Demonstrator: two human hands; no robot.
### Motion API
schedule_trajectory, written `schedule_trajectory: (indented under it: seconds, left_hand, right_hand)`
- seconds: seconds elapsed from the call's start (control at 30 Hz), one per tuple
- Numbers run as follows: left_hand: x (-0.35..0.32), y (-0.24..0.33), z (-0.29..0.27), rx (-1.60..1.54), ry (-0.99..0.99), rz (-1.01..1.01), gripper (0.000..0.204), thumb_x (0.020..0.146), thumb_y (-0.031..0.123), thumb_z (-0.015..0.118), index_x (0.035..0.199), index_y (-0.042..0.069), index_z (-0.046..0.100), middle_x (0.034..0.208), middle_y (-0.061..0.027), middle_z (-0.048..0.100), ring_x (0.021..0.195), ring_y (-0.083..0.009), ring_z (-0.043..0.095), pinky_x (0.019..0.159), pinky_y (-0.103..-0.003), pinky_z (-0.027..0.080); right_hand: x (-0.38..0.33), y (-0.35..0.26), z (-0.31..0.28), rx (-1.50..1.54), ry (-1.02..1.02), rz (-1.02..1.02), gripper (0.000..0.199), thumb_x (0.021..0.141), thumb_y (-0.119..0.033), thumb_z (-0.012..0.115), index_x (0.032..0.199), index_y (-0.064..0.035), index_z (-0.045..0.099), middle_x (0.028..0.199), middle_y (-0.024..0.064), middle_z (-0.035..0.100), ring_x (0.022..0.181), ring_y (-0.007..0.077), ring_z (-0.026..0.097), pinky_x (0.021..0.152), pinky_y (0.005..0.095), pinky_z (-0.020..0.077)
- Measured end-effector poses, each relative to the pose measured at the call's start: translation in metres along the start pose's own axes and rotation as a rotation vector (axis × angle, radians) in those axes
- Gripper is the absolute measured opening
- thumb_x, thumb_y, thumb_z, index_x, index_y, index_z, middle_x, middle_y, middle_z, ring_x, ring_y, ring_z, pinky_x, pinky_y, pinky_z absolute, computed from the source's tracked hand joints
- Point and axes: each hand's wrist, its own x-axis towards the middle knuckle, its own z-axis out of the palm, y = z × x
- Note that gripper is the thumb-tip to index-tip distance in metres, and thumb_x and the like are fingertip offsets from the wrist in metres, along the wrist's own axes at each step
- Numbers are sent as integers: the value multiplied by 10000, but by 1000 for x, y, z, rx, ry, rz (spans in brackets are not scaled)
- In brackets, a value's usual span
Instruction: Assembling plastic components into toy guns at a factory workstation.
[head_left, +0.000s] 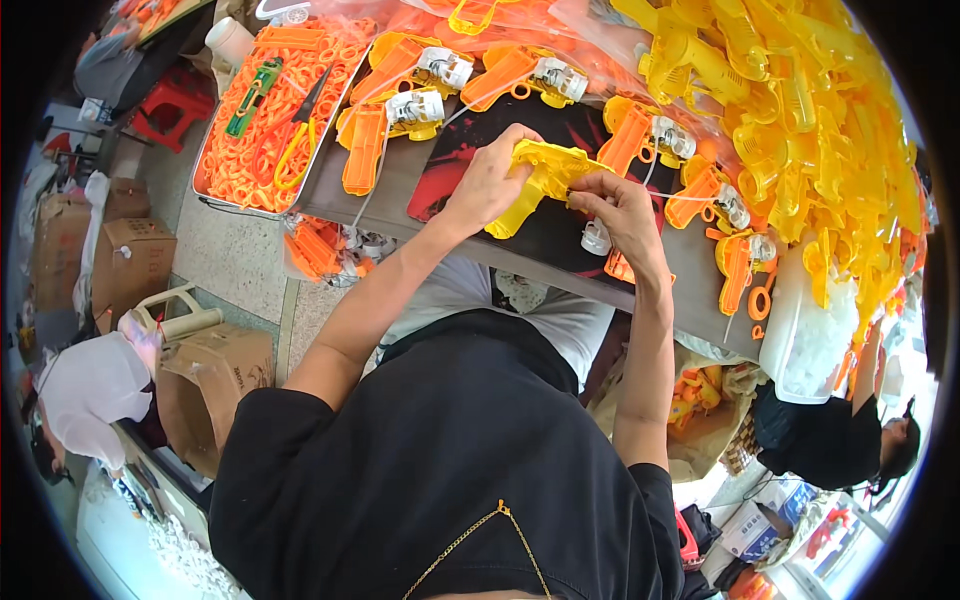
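One yellow toy gun shell (545,180) held by left hand (487,185) and right hand (625,210).

yellow toy gun shell (545,180), orange parts tray (262,120), seemingly red-black mat (470,150)

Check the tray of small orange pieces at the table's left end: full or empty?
Full: the tray is heaped with orange pieces; scissors lie on top.
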Motion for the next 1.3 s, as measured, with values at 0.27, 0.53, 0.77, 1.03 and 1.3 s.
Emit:
schedule_trajectory:
  seconds: [0.27, 0.53, 0.77, 1.03, 1.3]
  left_hand:
    - [-1, 0, 6, 85, 40, 20, 297, 896, -29, 644, 1173, 6, 542, 1077, -170, 659, 1051, -342, 668, 897, -387, 503]
    - [-3, 1, 8, 47, 64, -41, 276, 901, -19, 648, 1152, 5, 536, 1036, -189, 668, 1012, -328, 683, 861, -388, 512]
    - [-5, 4, 8, 50, 87, -48, 276, 900, -4, 653, 1148, 10, 532, 1009, -202, 671, 990, -359, 689, 814, -407, 517]
    - [-6, 2, 10, 68, 96, -47, 272, 905, -6, 646, 1149, 13, 525, 983, -217, 665, 980, -372, 687, 802, -415, 516]
    - [-7, 1, 5, 49, 50, -102, 316, 881, -4, 672, 1161, 36, 531, 1044, -202, 645, 1027, -375, 651, 845, -442, 494]
  right_hand:
    - [-4, 1, -5, 30, 4, 4, 155, 920, -73, 725, 1039, 27, 722, 869, 35, 739, 794, 74, 675, 711, 219, 520]
    - [-2, 2, 4, 82, 41, -60, 137, 909, -90, 743, 1004, 10, 739, 877, 31, 738, 794, 73, 671, 700, 225, 518]
    - [-2, 4, 5, -132, 85, -118, 150, 873, -138, 772, 943, -8, 751, 823, 37, 710, 741, 89, 615, 672, 259, 487]
    - [6, 7, 0, -52, -16, -49, 170, 910, -168, 752, 960, -7, 733, 836, -4, 693, 751, 48, 589, 660, 223, 460]
    - [13, 5, 7, -233, 120, 48, 228, 812, -213, 812, 859, -4, 731, 678, 48, 677, 617, 134, 615, 603, 310, 475]
